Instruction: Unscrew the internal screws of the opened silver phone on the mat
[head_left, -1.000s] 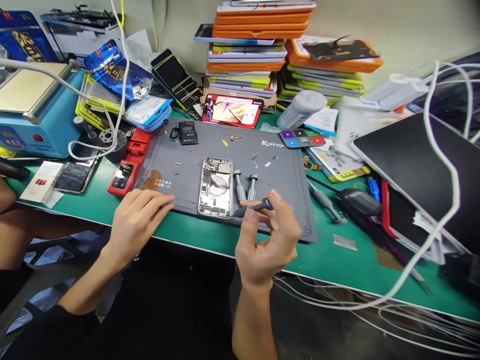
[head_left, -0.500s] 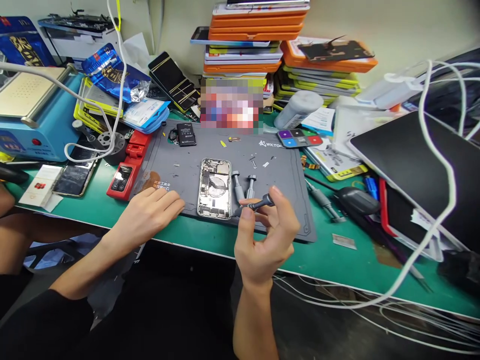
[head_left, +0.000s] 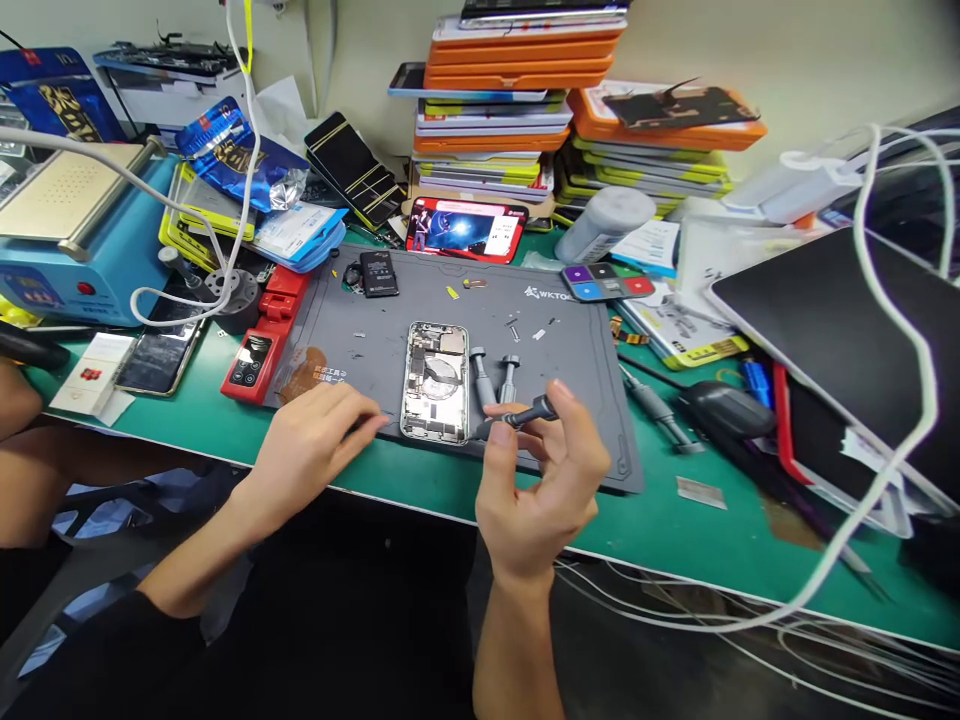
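The opened phone, long axis near-to-far, lies between and just beyond the half-open, seemingly empty left hand and right hand, which pinches a screwdriver.

Opened phone, innards bare, lying flat, dark screwdriver, tilted

the phone lies on the mat, left of screwdrivers.
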